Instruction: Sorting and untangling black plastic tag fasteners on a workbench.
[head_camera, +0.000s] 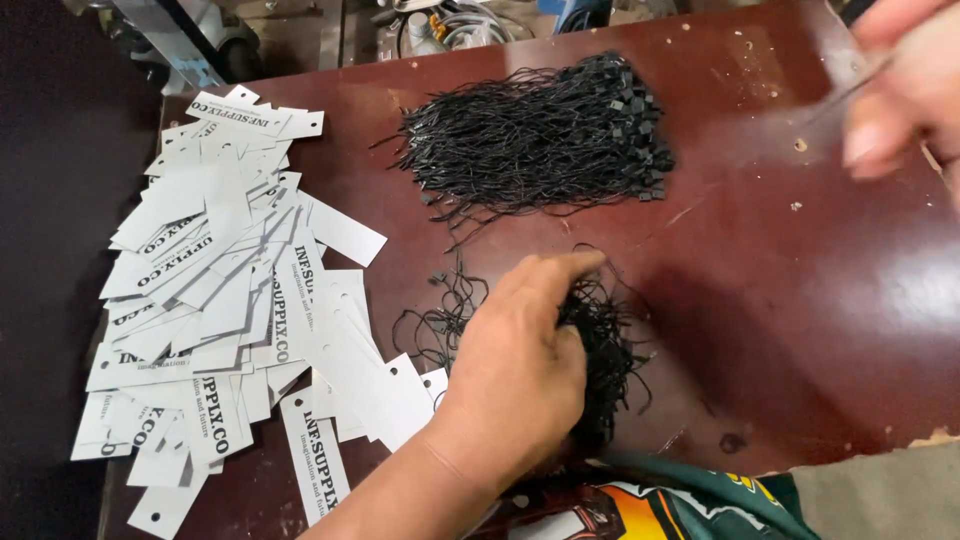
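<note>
My left hand (520, 365) lies near the table's front edge, its fingers curled into a small clump of black strings (605, 350) and gripping it. Some loose strings (440, 320) trail out to the left of the hand. A larger bundle of black strings with small black plastic ends (540, 135) lies farther back, apart from the hand. My right hand (905, 95) is raised at the upper right and blurred. Its fingers look close together, and what they hold is unclear.
A wide heap of white paper tags with printed lettering and punched holes (225, 290) covers the left side of the dark red-brown table (800, 300). Cables and metal parts (440, 25) lie beyond the far edge. A printed green garment (660, 505) shows at the bottom.
</note>
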